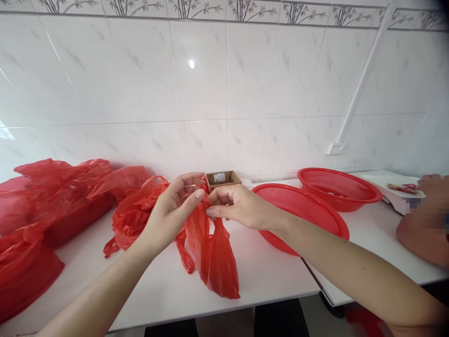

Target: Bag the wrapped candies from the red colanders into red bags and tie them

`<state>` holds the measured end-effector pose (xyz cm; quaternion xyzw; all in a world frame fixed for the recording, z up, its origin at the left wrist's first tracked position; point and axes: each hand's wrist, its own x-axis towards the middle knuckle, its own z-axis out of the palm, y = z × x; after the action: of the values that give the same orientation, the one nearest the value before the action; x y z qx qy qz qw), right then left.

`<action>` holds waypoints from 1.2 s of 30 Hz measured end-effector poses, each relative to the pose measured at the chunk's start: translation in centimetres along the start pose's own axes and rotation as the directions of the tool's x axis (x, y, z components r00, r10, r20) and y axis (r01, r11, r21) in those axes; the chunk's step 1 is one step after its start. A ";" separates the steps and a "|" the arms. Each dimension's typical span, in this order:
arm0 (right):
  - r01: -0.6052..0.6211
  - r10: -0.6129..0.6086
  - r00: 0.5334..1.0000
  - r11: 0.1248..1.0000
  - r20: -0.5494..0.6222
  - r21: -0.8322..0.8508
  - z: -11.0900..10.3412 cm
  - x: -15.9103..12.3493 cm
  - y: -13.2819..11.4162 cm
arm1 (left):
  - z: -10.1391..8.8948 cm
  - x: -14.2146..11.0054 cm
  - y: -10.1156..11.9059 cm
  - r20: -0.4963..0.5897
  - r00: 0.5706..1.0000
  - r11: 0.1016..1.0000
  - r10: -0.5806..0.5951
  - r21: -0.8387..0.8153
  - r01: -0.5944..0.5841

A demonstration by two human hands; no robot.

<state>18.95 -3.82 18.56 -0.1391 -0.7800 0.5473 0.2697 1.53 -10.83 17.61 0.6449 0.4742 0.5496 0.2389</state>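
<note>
A thin red plastic bag (217,262) hangs from both hands above the white table, its lower end close to the tabletop near the front edge. My right hand (238,203) pinches the bag's upper part between thumb and fingers. On the other side, my left hand (177,206) is curled round the top of the same bag, thumb toward the right hand. What the bag holds, if anything, cannot be made out. Just left of it is a bundle of crumpled red plastic bags (140,210), partly behind my left hand.
Large red bags (77,201) fill the table's left side. An open cardboard box (224,179) stands by the tiled wall. Two red mesh baskets (336,222) (365,199) sit at right. Another person's hand (437,187) is beside a white scale (379,180) bearing small packets (405,188).
</note>
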 end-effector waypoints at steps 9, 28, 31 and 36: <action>-0.024 0.002 0.991 0.987 -0.133 -0.160 -2.7 -0.3 0.8 | -0.5 -1.8 -4.6 0.248 0.894 0.882 -0.374 -0.203 0.425; 0.127 -0.155 0.985 0.948 -0.073 -0.293 0.7 -0.4 1.8 | 2.0 -2.4 -1.8 0.473 0.733 0.864 -0.488 0.147 0.481; 0.099 -0.171 0.969 0.929 -0.177 -0.357 0.3 -1.6 3.0 | 2.1 -2.2 -2.0 0.433 0.758 0.856 -0.487 0.067 0.512; 0.028 -0.117 0.942 0.961 -0.315 -0.276 0.2 -4.8 5.0 | 1.9 -1.6 -2.6 0.449 0.772 0.875 -0.450 0.045 0.483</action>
<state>22.40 -4.60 12.60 -0.2344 -0.7954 0.3958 0.3947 2.52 -10.70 14.12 0.6063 0.5313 0.3274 0.4929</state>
